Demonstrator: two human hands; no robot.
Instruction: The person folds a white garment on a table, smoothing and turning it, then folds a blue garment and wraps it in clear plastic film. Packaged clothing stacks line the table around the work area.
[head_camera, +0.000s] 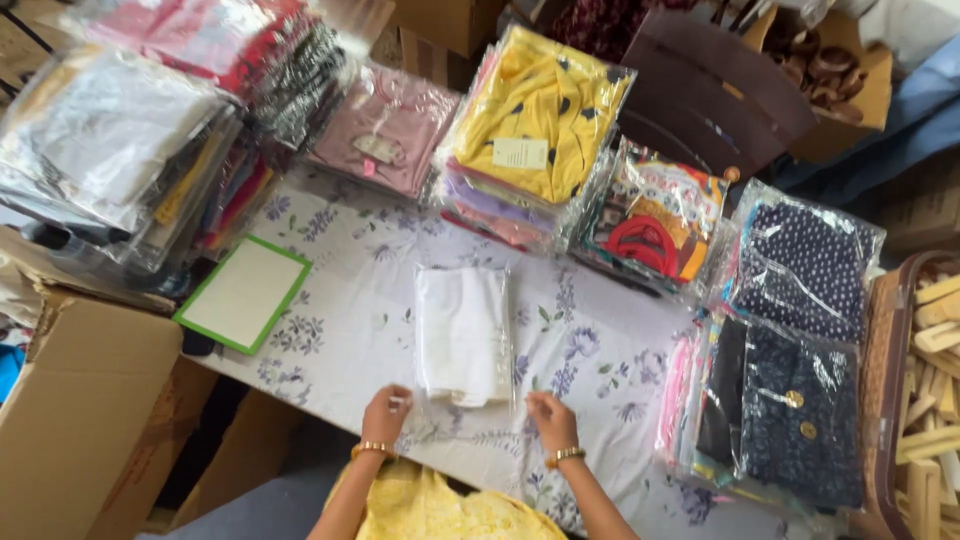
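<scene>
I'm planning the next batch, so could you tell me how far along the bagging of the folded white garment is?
Done: the folded white garment lies inside its clear plastic bag, and bagged stacks like the yellow dotted garment pack line the floral tablecloth. In hand: the left hand and right hand pinch the bag's near open end. Left: closing that end.

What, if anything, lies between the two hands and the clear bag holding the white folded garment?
Nothing visible: the left hand and right hand already touch the near open end of the clear bag.
</scene>
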